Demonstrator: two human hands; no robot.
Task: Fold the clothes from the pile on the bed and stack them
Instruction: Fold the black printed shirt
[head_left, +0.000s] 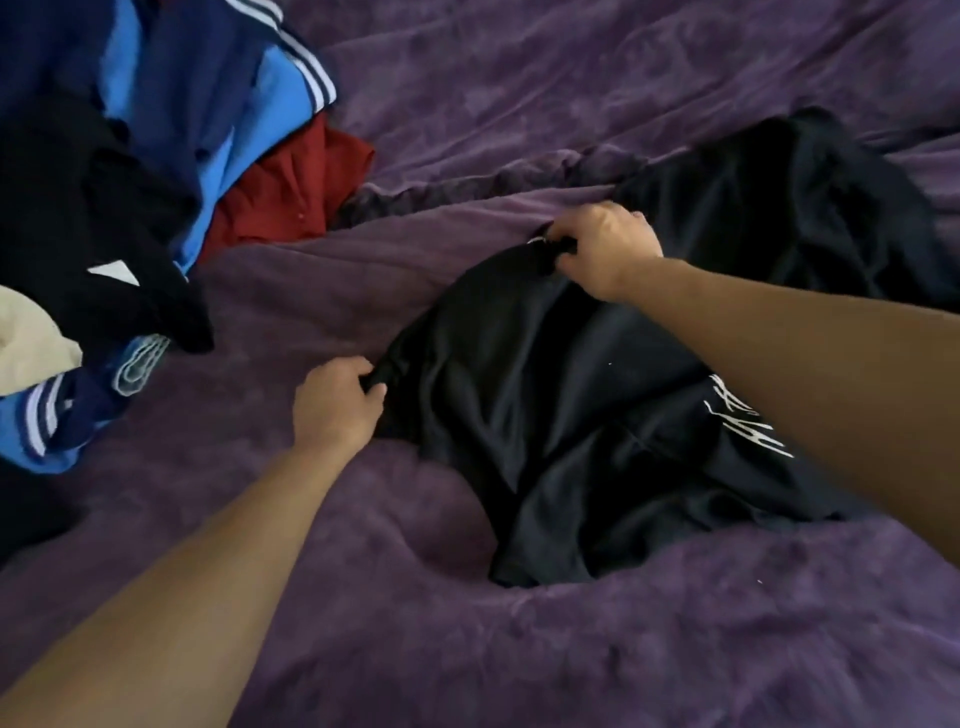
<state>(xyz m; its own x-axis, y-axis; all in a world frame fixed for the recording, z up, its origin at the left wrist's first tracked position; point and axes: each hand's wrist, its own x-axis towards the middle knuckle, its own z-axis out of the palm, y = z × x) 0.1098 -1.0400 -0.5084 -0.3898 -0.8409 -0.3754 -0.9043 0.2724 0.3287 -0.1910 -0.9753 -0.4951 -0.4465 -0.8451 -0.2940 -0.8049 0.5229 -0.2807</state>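
Observation:
A black T-shirt with white lettering lies crumpled on the purple bedspread in the middle of the view. My left hand pinches its left edge. My right hand grips its far edge, near a small white label. Both hands are closed on the fabric. Behind my right hand lies another black garment, loosely spread. The pile of unfolded clothes sits at the left.
The pile holds a blue jacket with white stripes, a red garment, a black piece and a beige one. A ridge in the bedspread runs between the pile and the black clothes.

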